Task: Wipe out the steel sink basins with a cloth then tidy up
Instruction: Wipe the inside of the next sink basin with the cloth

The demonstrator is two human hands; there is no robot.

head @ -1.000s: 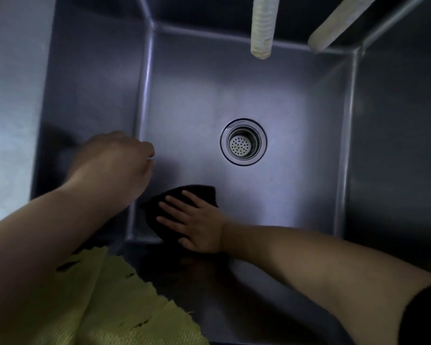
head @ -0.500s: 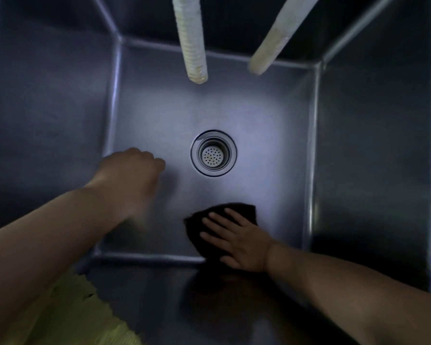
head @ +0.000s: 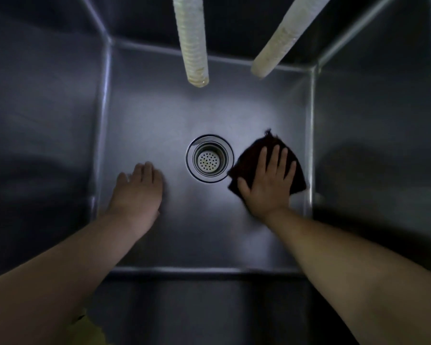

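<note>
I look straight down into a deep steel sink basin (head: 159,115). A round drain strainer (head: 210,158) sits in the middle of its floor. A dark cloth (head: 254,155) lies on the floor just right of the drain. My right hand (head: 268,181) presses flat on the cloth, fingers spread and pointing away from me. My left hand (head: 137,189) rests on the bare floor left of the drain, fingers loosely curled, with nothing in it.
Two pale ribbed hoses hang into the basin from above, one (head: 193,41) over the middle and one (head: 281,41) slanting in from the right. Steel walls enclose all sides. A scrap of yellow fabric (head: 90,327) shows at the bottom left.
My right hand has slid the cloth from the near left of the basin floor across to the right of the drain. My left hand has come down onto the floor.
</note>
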